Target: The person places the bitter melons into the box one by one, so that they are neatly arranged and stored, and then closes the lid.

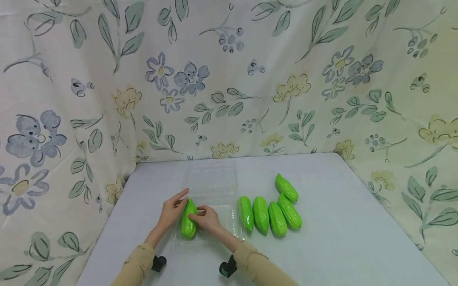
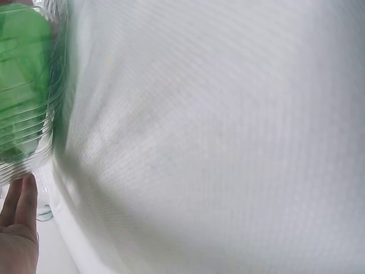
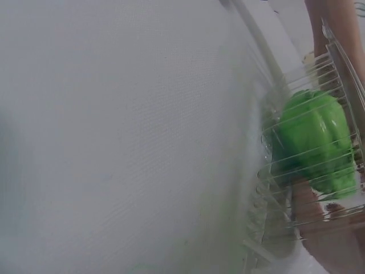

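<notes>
A bright green ridged bitter melon [image 1: 188,224] lies in the left part of a clear plastic clamshell box [image 1: 223,220], its narrow tip away from me. My right hand [image 1: 209,220] holds it from the right, thumb over its top. My left hand [image 1: 170,210] is at the tip on its left, index finger stretched out and the thumb side touching the melon. In the left wrist view the melon [image 2: 23,74] shows through the ribbed box wall [image 2: 25,117], with straight fingers [image 2: 27,202] at its end. The right wrist view shows the melon [image 3: 316,134] behind the box's ribs.
Several more green bitter melons [image 1: 261,215] lie right of the box, some leaning together. The box's open lid [image 1: 212,178] lies flat behind it. A white cloth covers the table [image 1: 340,238], and a floral curtain [image 1: 229,79] hangs at the back and sides.
</notes>
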{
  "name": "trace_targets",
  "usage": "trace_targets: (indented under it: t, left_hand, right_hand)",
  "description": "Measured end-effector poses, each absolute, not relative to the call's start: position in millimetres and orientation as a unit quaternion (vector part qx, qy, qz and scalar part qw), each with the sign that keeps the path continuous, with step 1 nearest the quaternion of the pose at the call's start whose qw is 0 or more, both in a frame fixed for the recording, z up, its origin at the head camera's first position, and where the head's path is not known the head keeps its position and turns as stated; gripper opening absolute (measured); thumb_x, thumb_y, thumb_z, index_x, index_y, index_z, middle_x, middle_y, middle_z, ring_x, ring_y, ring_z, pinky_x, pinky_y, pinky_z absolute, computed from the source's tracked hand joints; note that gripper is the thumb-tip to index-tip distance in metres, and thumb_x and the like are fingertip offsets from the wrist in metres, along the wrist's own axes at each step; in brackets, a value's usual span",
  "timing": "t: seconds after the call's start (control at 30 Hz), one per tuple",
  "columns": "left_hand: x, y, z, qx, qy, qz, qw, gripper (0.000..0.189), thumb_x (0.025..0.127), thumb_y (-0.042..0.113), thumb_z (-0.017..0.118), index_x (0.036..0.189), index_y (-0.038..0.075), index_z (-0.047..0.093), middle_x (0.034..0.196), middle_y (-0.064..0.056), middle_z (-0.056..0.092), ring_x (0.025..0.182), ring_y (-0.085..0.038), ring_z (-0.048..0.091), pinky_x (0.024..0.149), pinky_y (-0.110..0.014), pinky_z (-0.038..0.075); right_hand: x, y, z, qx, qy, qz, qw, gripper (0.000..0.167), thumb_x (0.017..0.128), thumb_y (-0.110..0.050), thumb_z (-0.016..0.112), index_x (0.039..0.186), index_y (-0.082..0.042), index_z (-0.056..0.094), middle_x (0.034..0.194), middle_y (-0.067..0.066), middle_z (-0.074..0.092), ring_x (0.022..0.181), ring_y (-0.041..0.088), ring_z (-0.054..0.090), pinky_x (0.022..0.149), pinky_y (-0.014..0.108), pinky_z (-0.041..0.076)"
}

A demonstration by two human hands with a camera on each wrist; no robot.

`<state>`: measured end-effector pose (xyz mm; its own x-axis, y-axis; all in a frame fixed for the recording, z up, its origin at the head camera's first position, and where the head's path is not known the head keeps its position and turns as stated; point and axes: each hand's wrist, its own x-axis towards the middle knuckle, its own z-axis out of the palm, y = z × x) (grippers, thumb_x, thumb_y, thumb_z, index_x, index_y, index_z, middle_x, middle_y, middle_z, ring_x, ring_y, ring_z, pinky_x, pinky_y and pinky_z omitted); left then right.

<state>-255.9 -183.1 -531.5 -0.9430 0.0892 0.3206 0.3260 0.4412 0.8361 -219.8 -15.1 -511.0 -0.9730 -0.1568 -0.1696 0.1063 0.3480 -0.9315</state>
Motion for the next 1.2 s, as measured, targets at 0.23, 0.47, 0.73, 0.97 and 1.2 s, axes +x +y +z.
trace_targets:
  t: [0.23, 0.47, 0.73, 0.97, 1.2]
  left_hand:
    - [-254.7, -183.3, -532.1, -0.126, -0.840, -0.515, 0.111, 0.040, 0.095, 0.008, 0.056, 0.134, 0.004, 0.053, 0.137, -0.016, 0.054, 0.106, -0.035, 0.064, 0.088, -0.043, 0.055]
    - [-253.3, -183.3, -530.6, -0.120, -0.841, -0.518, 0.106, 0.040, 0.095, 0.009, 0.056, 0.135, 0.004, 0.053, 0.138, -0.015, 0.053, 0.106, -0.035, 0.065, 0.089, -0.044, 0.054]
    - [-254.2, -183.3, -529.3, -0.121, -0.839, -0.519, 0.112, 0.039, 0.094, 0.007, 0.057, 0.133, 0.003, 0.054, 0.136, -0.014, 0.055, 0.104, -0.033, 0.066, 0.088, -0.042, 0.055]
    - [-253.4, -182.9, -530.1, -0.117, -0.845, -0.510, 0.109, 0.040, 0.094, 0.007, 0.057, 0.133, 0.003, 0.054, 0.137, -0.014, 0.054, 0.105, -0.033, 0.065, 0.087, -0.041, 0.056]
    - [-252.8, -183.0, -528.6, -0.111, -0.845, -0.512, 0.105, 0.040, 0.094, 0.006, 0.056, 0.134, 0.004, 0.054, 0.138, -0.013, 0.053, 0.106, -0.033, 0.065, 0.086, -0.039, 0.056]
  right_hand:
    - [-220.3, -12.2, -513.5, -0.015, 0.797, -0.590, 0.129, 0.053, 0.083, -0.031, 0.072, 0.120, 0.004, 0.057, 0.103, 0.016, 0.067, 0.081, 0.018, 0.067, 0.068, 0.030, 0.059]
    - [-219.9, -12.0, -513.3, -0.014, 0.797, -0.589, 0.129, 0.052, 0.083, -0.030, 0.072, 0.119, 0.004, 0.058, 0.097, 0.013, 0.068, 0.074, 0.016, 0.067, 0.064, 0.027, 0.058]
    - [-215.4, -6.6, -506.1, -0.032, 0.808, -0.574, 0.128, 0.052, 0.082, -0.030, 0.073, 0.121, 0.002, 0.058, 0.094, 0.011, 0.067, 0.071, 0.017, 0.066, 0.059, 0.026, 0.055]
    - [-213.0, 3.5, -498.4, -0.057, 0.825, -0.545, 0.136, 0.054, 0.083, -0.033, 0.072, 0.124, -0.002, 0.057, 0.101, 0.010, 0.066, 0.075, 0.013, 0.064, 0.062, 0.026, 0.056]
    - [-213.9, 17.7, -493.3, -0.090, 0.833, -0.530, 0.130, 0.053, 0.085, -0.032, 0.070, 0.127, -0.003, 0.056, 0.106, 0.011, 0.066, 0.095, 0.024, 0.064, 0.073, 0.034, 0.058]
